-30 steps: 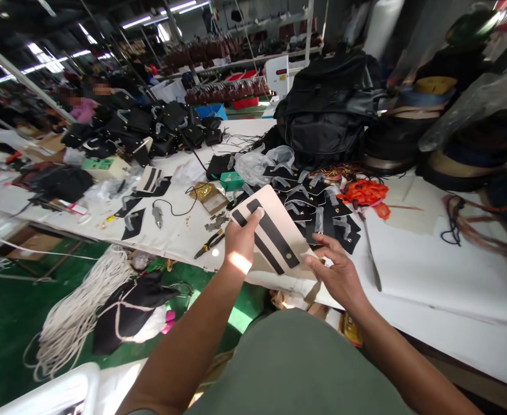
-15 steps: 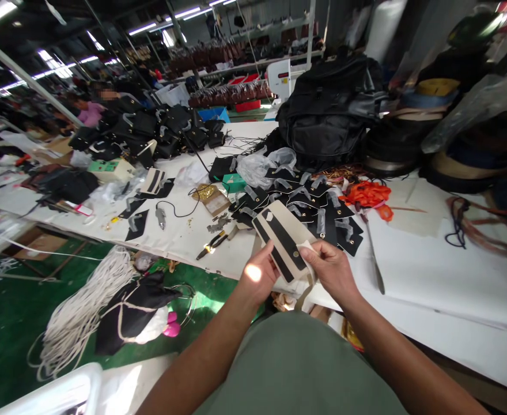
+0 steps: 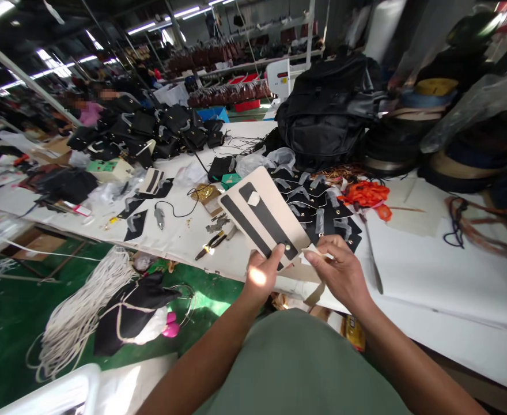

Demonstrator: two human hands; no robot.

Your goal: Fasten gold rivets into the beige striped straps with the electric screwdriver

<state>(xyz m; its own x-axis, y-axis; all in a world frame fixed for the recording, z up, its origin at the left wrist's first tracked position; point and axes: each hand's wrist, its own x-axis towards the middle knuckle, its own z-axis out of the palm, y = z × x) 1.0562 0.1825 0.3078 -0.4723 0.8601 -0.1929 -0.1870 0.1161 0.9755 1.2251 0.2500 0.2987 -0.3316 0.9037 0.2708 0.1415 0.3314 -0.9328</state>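
Observation:
My left hand (image 3: 264, 272) is closed on the lower corner of a flat beige panel (image 3: 267, 191), thumb on top. Two black strips run along the panel, with a small metal snap near the lower end of one and a pale patch near its upper end. Just to the right, my right hand (image 3: 339, 266) pinches a cream paper-like strip (image 3: 310, 250). A tan tail (image 3: 316, 294) hangs below that hand; whether it joins the strip I cannot tell. Behind the panel lie several black flap pieces (image 3: 299, 196) with plastic-wrapped parts.
On the white table (image 3: 413, 271) are pliers (image 3: 210, 244), a long metal tool (image 3: 371, 253), a cardboard box of brass bits (image 3: 208, 196), orange material (image 3: 368, 195) and a black backpack (image 3: 329, 115). Coiled white cord (image 3: 84, 311) lies on the green floor, left.
The panel has shifted up and left and tilted more. My left hand now grips its lower corner. My right hand has drawn right and down, off the panel, with the cream strip.

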